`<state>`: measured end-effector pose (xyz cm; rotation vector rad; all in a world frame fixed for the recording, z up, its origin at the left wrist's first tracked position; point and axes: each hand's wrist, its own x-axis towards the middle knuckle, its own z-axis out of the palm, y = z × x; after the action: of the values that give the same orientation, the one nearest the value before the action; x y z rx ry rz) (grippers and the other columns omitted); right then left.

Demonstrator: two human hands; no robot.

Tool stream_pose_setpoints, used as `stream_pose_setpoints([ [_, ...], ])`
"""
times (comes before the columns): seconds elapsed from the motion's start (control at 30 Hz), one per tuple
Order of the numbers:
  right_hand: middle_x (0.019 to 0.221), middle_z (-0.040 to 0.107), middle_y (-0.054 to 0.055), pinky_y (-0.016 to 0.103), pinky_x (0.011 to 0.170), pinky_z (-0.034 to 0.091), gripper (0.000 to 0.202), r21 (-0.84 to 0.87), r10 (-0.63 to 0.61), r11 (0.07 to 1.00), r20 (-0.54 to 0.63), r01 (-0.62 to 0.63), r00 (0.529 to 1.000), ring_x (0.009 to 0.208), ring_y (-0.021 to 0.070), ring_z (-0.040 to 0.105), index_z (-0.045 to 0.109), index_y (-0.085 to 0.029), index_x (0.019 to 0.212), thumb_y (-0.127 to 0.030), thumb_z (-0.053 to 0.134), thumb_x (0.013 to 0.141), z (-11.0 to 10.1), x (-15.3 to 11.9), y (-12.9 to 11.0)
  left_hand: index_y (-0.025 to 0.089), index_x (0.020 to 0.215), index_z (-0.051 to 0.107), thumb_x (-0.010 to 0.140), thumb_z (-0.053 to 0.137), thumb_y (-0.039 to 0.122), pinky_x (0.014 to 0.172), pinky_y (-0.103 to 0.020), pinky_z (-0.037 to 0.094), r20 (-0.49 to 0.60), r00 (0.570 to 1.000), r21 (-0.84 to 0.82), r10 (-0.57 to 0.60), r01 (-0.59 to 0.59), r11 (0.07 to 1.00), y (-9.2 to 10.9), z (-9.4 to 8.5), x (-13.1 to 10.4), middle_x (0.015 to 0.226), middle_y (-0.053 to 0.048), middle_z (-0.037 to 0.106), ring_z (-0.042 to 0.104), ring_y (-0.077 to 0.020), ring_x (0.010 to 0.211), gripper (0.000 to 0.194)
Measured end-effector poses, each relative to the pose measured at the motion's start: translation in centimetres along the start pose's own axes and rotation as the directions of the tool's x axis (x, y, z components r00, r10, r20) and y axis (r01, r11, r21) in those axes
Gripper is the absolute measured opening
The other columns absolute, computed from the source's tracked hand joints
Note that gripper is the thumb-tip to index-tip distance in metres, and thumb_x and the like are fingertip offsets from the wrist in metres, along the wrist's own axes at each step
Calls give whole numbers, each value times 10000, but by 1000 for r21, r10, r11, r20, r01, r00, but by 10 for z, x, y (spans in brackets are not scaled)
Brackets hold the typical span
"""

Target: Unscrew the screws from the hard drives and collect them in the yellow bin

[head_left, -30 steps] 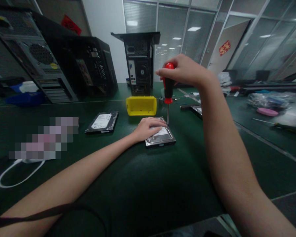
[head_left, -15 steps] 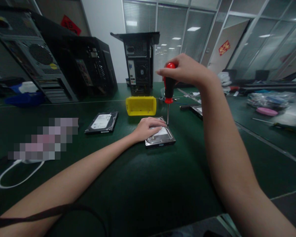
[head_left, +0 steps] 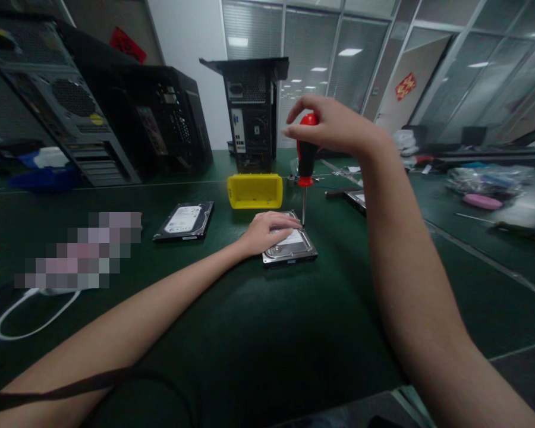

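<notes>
Right forefinger [head_left: 298,106] higher, drive [head_left: 289,254] beneath hands [head_left: 267,232]

Left forearm [head_left: 160,304], right forearm [head_left: 405,255] bare; slim fingers [head_left: 284,219]; dark cord [head_left: 116,375] across left forearm.

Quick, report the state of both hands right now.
Left hand: open, fingers together, lying flat on the hard drive.
Right hand: holding the red-and-black screwdriver upright by its handle.

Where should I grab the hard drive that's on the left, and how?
I'd pinch the hard drive by its two long side edges, coming from above. It lies flat on the green table, so its underside is hidden, but those sides look free for fingers.
</notes>
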<state>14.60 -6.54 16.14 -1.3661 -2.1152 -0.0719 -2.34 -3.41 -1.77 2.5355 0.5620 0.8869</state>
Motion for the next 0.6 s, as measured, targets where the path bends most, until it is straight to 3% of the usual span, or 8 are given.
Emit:
stream_pose_setpoints([
  [0.23, 781, 580, 66, 207, 515, 410, 283, 36, 10, 999, 39, -12, 999, 654, 123, 500, 647, -142, 855, -415, 579, 817, 0, 2, 1, 248, 1049, 696, 875, 537, 231, 1023, -426, 402, -1, 1000, 5, -3, 3, 1000, 1, 0, 0, 1155, -12, 675, 577, -183, 1134, 236],
  [0.6, 907, 611, 90, 221, 551, 422, 324, -10, -13, 1000, 13, 13, 1000, 738, 147, 531, 652, -133, 982, -405, 564, 829, 0, 2, 2, 240, 1059, 694, 878, 533, 239, 1027, -435, 396, 3, 1000, 8, -21, 21, 1000, 3, -1, 0, 1168, -19, 668, 570, -190, 1143, 242],
])
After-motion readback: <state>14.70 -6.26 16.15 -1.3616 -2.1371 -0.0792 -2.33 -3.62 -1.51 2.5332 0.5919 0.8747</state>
